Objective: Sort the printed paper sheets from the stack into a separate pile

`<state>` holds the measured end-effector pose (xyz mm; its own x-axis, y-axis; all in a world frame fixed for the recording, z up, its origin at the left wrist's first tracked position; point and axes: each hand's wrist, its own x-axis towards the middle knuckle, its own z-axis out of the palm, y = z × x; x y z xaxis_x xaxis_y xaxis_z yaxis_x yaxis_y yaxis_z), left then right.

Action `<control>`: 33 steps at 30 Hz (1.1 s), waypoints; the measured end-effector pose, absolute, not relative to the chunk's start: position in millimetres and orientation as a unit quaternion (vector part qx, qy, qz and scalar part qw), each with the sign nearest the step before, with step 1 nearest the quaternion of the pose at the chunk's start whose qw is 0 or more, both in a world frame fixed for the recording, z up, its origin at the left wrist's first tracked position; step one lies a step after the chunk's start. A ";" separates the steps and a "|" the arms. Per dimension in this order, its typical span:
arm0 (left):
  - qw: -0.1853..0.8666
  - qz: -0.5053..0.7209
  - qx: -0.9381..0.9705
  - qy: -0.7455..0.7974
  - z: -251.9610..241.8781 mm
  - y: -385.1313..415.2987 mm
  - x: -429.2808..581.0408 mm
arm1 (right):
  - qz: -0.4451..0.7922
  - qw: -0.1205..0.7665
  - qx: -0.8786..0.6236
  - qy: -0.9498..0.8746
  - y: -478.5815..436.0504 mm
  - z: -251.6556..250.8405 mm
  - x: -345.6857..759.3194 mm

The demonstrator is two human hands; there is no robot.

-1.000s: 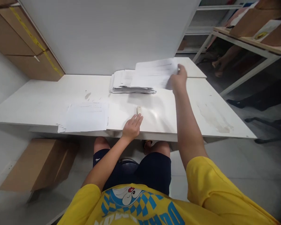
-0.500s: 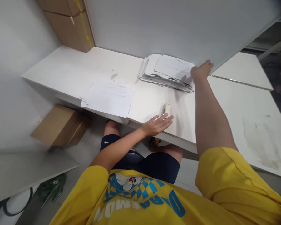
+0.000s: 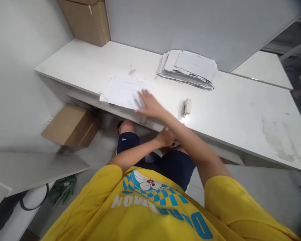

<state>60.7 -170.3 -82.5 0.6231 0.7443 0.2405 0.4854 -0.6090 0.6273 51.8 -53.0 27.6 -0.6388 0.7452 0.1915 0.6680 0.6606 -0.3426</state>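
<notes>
My right hand [image 3: 149, 105], its fingers spread and a little blurred, is at the right end of some loose white sheets [image 3: 122, 90] by the desk's front edge. Nothing shows in its grasp; whether it touches the paper I cannot tell. My left hand [image 3: 166, 137] is at the front edge of the desk, below my right forearm, which hides most of its fingers. A cream stapler [image 3: 187, 107] lies on the desk to the right of both hands. Behind it, against the partition, sits a thick stack of papers [image 3: 188, 68].
The white desk [image 3: 235, 107] runs along a grey partition [image 3: 190, 26]. A cardboard box [image 3: 87, 23] stands at its far left end; another box [image 3: 67, 124] is on the floor at the left. A lower white surface [image 3: 35, 167] juts in from the left.
My right hand has left the right end of the paper stack and moved left to the loose sheets. My left hand has drawn back from the stapler to the desk edge. The view has shifted slightly.
</notes>
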 end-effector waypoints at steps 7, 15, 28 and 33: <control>0.259 0.238 0.720 0.598 -124.3 -271.7 -23.5 | 0.064 0.189 -0.437 -0.877 -122.9 -4.4 46.5; 0.450 0.560 0.438 0.540 -70.2 -244.4 -70.6 | 0.081 0.310 -0.433 -0.842 -179.8 -24.9 93.2; 0.614 0.642 0.119 0.444 -33.0 -225.2 -26.1 | 0.303 0.470 -0.553 -0.618 -242.6 -58.4 151.6; 0.609 0.640 0.150 0.445 -43.4 -240.8 -11.4 | 0.577 0.488 -0.489 -0.435 -241.9 -69.4 172.2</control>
<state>-11.4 -240.8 -43.4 -0.2136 0.9123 -0.3495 -0.6456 0.1367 0.7513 172.2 -241.9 -69.4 -0.0451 0.9893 -0.1391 -0.1386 -0.1441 -0.9798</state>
